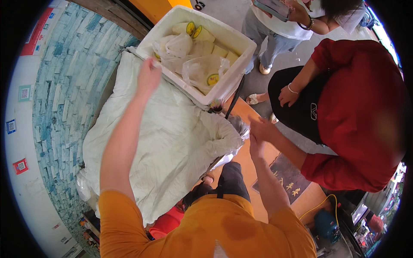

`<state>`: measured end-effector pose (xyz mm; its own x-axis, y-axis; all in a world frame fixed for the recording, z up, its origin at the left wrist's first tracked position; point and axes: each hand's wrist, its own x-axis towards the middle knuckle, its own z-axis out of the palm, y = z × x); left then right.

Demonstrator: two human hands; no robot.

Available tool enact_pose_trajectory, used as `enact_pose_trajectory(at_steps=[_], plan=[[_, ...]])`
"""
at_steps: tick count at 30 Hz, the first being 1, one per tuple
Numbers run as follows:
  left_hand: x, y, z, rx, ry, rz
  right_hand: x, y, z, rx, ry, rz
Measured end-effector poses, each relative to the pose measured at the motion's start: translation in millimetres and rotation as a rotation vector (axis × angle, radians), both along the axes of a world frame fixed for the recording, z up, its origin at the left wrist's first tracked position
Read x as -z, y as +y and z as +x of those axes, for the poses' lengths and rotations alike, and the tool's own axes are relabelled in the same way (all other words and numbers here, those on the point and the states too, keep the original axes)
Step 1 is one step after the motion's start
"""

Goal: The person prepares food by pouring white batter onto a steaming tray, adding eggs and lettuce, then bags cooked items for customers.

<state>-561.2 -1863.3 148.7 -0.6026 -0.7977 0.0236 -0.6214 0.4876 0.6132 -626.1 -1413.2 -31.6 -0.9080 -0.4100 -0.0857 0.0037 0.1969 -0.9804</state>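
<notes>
My left hand (149, 75), blurred by motion, is at the near left rim of a white foam box (240, 38). Its fingers are curled, but whether they grip anything is unclear. Inside the box are several pale wrapped packages (205, 34), some with round yellow-green labels, and clear plastic bags (203, 69). A white quilt (164, 129) lies rumpled below my left forearm, up against the box. My right hand (257, 146) is low on the right, touching or just behind the hand (263, 129) of a person in red. That hand partly hides my fingers.
The person in red (355, 103) stands close on my right. Beyond the box, another person (274, 32) holds a phone (272, 9). A brick-patterned wall (64, 96) borders the quilt. A dark mat (280, 177) with writing lies on the floor, near a yellow hose (317, 203).
</notes>
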Motion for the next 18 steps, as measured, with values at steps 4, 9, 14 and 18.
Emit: enact_pose_trajectory(at_steps=[4, 9, 14, 18], plan=[[103, 176, 135, 0.397, -0.234, 0.221, -3, -37, -3, -0.081, -0.300, 0.151], [147, 301, 168, 0.065, -0.021, 0.942, -14, -62, -4, -0.209, -0.273, 0.161], [143, 284, 224, -0.565, 0.255, 0.916, -48, -90, 12, -0.738, 0.213, 0.558], [85, 229, 312, -0.867, 0.879, 1.109, -57, -92, 18, -0.813, 0.415, 0.754]])
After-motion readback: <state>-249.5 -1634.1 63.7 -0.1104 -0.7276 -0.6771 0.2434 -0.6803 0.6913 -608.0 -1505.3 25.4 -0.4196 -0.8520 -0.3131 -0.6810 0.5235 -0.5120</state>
